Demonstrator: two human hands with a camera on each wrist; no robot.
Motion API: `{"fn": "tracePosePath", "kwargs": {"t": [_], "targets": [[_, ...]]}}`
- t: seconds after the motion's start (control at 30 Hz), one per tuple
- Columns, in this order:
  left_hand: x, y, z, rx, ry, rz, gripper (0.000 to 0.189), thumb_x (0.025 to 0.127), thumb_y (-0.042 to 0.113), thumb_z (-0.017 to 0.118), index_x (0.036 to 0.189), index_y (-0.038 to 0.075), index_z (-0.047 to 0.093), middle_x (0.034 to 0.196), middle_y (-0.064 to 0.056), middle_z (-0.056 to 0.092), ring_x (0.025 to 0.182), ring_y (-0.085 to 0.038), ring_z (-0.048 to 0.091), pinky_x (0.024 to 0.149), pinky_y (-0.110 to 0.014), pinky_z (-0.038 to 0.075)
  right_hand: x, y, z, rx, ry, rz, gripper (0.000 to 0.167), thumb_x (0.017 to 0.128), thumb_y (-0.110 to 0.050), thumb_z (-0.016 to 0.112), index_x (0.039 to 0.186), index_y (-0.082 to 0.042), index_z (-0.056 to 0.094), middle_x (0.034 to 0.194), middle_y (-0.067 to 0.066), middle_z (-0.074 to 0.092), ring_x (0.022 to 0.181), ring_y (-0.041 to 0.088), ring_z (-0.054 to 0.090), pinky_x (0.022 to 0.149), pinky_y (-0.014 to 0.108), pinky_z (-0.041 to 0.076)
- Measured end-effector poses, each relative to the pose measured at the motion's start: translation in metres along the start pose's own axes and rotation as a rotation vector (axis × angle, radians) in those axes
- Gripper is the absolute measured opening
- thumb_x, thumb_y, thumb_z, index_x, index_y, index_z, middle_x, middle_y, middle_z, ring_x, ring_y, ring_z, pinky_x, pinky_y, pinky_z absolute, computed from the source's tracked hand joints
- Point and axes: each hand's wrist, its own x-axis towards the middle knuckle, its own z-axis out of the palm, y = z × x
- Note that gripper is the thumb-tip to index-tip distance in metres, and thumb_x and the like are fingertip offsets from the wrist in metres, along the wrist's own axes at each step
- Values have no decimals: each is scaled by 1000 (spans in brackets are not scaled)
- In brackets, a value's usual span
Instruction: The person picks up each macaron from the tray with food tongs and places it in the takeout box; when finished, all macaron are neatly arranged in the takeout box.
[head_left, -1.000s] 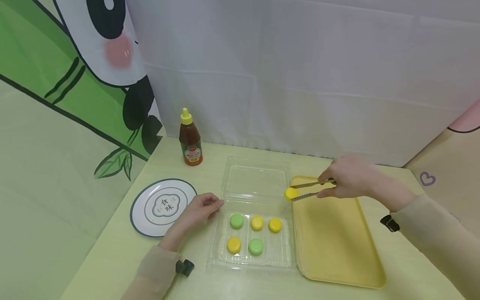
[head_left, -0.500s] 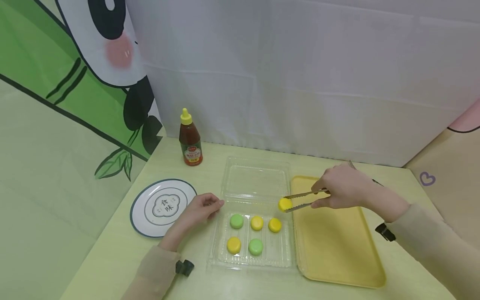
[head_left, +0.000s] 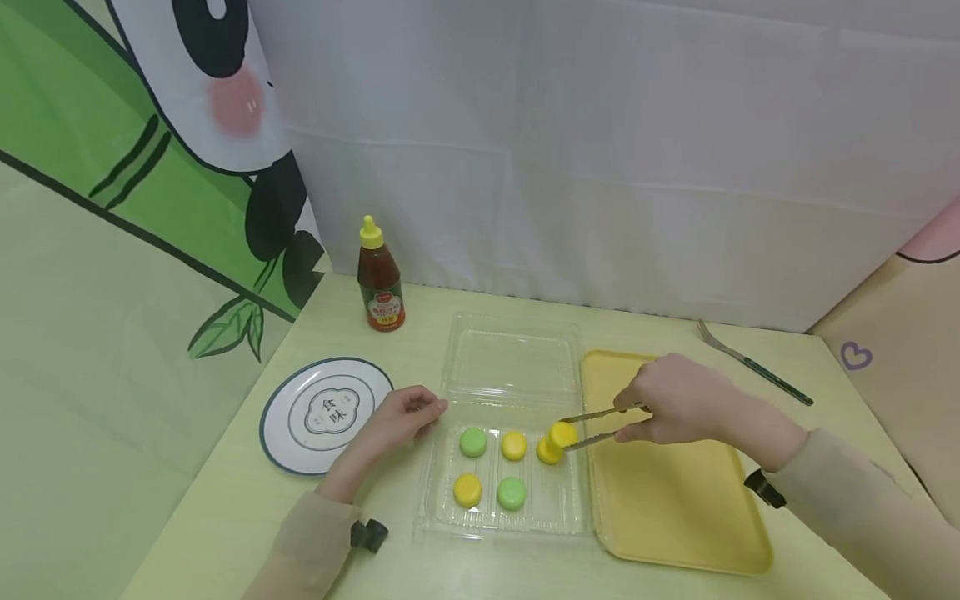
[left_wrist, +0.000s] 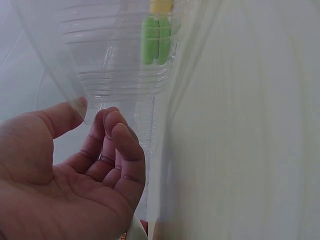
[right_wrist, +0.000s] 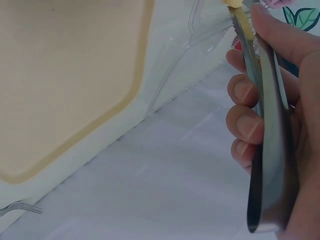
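Observation:
My right hand (head_left: 678, 400) grips metal tongs (right_wrist: 272, 145), whose tips pinch a yellow macaron (head_left: 563, 435) over the right part of a clear plastic box (head_left: 547, 512). It overlaps another yellow macaron (head_left: 549, 452) lying in the box. Several more green and yellow ones sit in the grooved base, among them a green macaron (head_left: 512, 493). At the box's left edge, my left hand (head_left: 405, 417) pinches the rim; the left wrist view shows the plastic corner between thumb and curled fingers. The transparent lid (head_left: 513, 354) lies folded back behind the base.
A yellow tray (head_left: 675, 508) stands right of the box, under the right hand. Beyond it lies a fork (head_left: 757, 367) with a dark green handle. To the left are a white plate (head_left: 288, 417) with a blue rim and a red sauce bottle (head_left: 380, 279).
The right hand with the tongs and yellow macaron has moved left and nearer, from beside the lid to over the base. The fork has come into sight. The left hand has stayed still.

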Motion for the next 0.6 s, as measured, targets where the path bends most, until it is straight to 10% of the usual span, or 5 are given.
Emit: {"fn": "tracePosePath", "kwargs": {"t": [0.6], "targets": [[2,-3,1,8,-1,-7,26,98,26,64,99,1,66,77,-5,59,70,-19,53,62,-28,45,-4,-16,24,38,5,-66,30,79,-43,81,68,-28,58,60,-22,50,51,-6,43,49,21,37]]}}
